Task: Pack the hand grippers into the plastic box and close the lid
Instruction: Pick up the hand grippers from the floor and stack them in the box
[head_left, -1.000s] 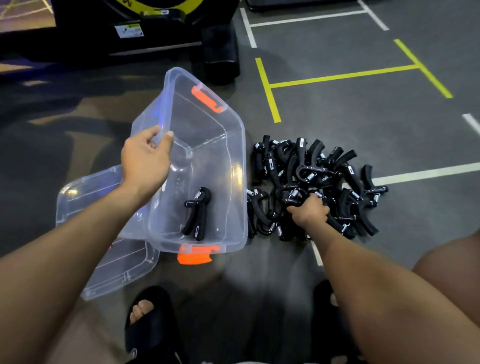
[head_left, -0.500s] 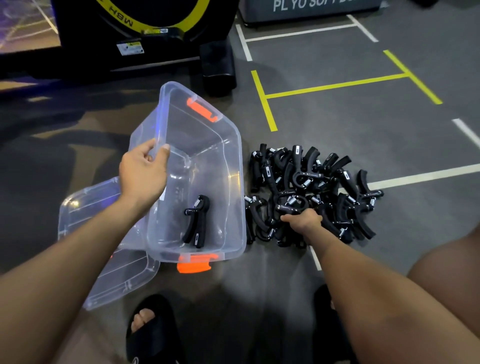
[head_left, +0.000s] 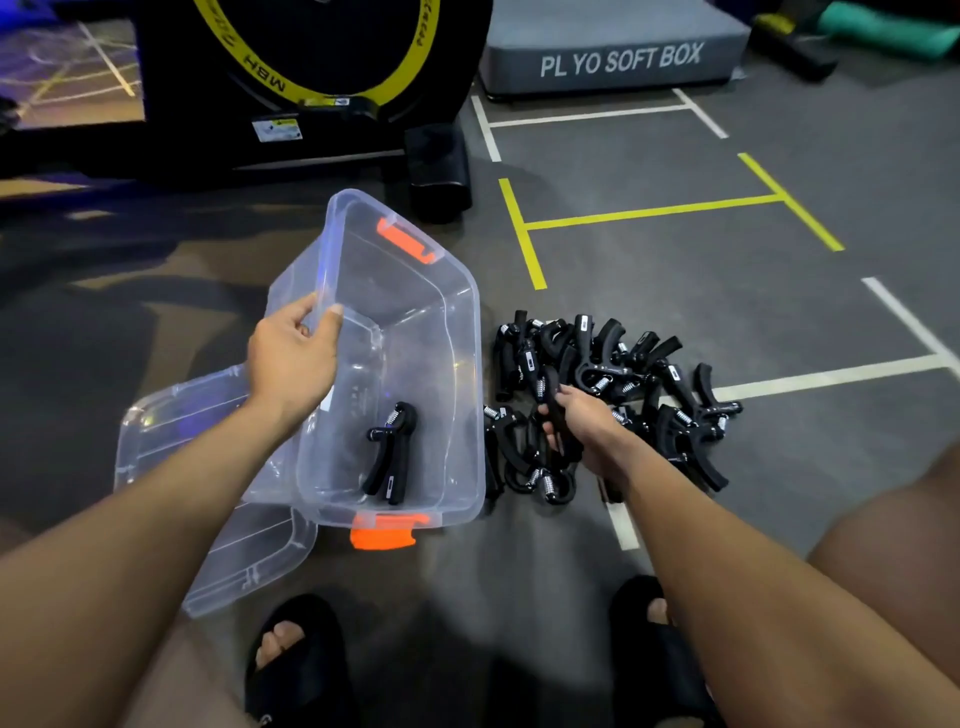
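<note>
A clear plastic box (head_left: 457, 332) with orange latches stands tilted on the floor, its open side toward me. My left hand (head_left: 291, 358) grips its left rim. One black hand gripper (head_left: 392, 452) lies inside near the front wall. To the right of the box is a pile of several black hand grippers (head_left: 639, 374). My right hand (head_left: 582, 426) holds one gripper (head_left: 553, 410) by its handle at the pile's left side, lifted a little. The clear lid (head_left: 176, 415) lies on the floor under and left of the box.
A black machine with a yellow ring (head_left: 322, 57) and its black foot (head_left: 439, 171) stand behind the box. A grey soft box (head_left: 613, 57) sits at the back. Yellow and white lines mark the grey floor (head_left: 675, 260). My sandalled feet (head_left: 296, 660) are at the bottom.
My right hand has closed round one gripper in the pile and raised it toward the box. The left hand keeps its hold on the box rim.
</note>
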